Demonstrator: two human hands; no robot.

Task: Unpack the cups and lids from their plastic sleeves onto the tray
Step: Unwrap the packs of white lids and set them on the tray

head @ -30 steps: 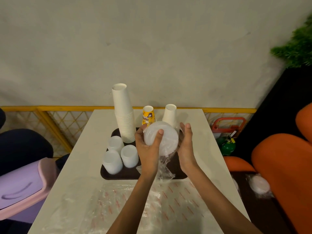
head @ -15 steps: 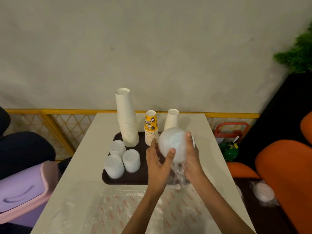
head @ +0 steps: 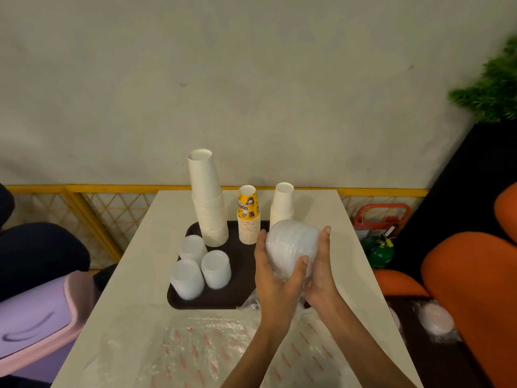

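Note:
A stack of white lids (head: 292, 246) in a clear plastic sleeve is held above the right side of the dark brown tray (head: 240, 281). My left hand (head: 275, 278) grips it from the left and below, thumb across its front. My right hand (head: 321, 264) holds its right side, fingers pointing up. The sleeve's loose end (head: 251, 302) hangs below my hands. On the tray stand a tall stack of white cups (head: 208, 200), a yellow printed cup stack (head: 248, 215), a shorter white cup stack (head: 282, 203) and three upside-down translucent cup stacks (head: 201, 266).
Empty plastic sleeves with red print (head: 212, 351) lie on the white table (head: 145, 247) near me. Another wrapped lid stack (head: 436, 322) rests on a dark seat at right beside an orange chair (head: 470, 289). A purple bin (head: 36, 320) stands at left.
Both hands have carried the wrapped lid stack to the right and turned it, so its side now faces me instead of its flat top.

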